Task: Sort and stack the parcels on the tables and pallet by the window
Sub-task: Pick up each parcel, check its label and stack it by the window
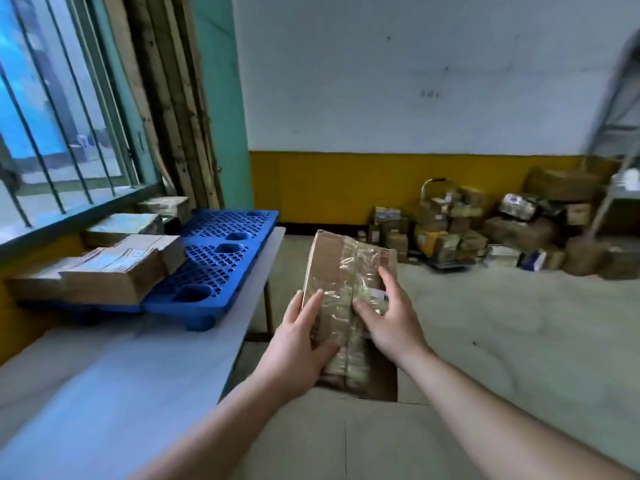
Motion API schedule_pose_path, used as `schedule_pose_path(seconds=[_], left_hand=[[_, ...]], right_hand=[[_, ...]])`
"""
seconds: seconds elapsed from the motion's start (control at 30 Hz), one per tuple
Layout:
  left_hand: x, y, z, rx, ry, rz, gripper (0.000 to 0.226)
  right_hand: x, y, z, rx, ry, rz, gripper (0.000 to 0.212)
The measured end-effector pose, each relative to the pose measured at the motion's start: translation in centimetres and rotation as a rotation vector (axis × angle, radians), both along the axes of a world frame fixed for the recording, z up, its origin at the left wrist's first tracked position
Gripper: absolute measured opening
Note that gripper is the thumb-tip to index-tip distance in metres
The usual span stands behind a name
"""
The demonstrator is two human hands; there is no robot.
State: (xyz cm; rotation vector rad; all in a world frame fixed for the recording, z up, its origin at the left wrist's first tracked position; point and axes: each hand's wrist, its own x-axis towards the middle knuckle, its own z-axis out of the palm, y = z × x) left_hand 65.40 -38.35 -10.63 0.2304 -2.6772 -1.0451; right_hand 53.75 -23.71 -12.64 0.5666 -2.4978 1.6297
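Both hands hold 1 taped cardboard parcel (343, 306) in the air, in front of the body and just right of the tabletop (104, 375). Seen from the head camera, the left hand (301, 344) grips the parcel's near left edge, thumb laid on the top face and fingers curled underneath. The right hand (388, 320) presses on the right side, fingers spread over the top face and wrapped toward the far edge beside a small white label. The parcel is long and flat, wrapped in glossy clear tape, its far end tilted up and away from the person.

Below the hands an open cardboard box (329, 438) stands on the floor, its flaps spread and a dark gap showing right under the parcel's near end.

On the tabletop at left a blue plastic pallet (221, 265) lies flat, running along the barred window (52, 116). Several cardboard parcels (114, 271) are stacked on the pallet's window side, touching one another; the nearest ones are low and flat, with white labels on top. Wooden planks (173, 98) lean upright in the corner beyond the window.

Across the concrete floor, against the yellow-banded wall, a heap of mixed boxes (485, 223) surrounds a loaded hand trolley (440, 233). A metal shelf frame (620, 150) stands at the far right.
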Motion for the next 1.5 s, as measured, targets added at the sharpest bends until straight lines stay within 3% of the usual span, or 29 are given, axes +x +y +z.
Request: schedule_pose_path(seconds=[0.47,0.93,1.2,1.5], left_hand=[[-19.4,0.6,1.3,0.019,-0.018,-0.233,0.079],[-41.7,7.0,2.1,0.107,0.064,-0.264,0.080],[-50.0,1.2,1.1,0.107,0.074,-0.187,0.081],[-59.0,-12.0,1.5,0.096,0.107,-0.051,0.082]], right_hand=[[-15.0,3.0,1.7,0.020,-0.042,-0.267,0.073],[-36.5,9.6,4.2,0.040,0.005,-0.263,0.072],[-45.5,3.4,3.9,0.056,-0.011,-0.171,0.072],[-56.5,-10.9,4.9,0.088,0.032,-0.044,0.071]])
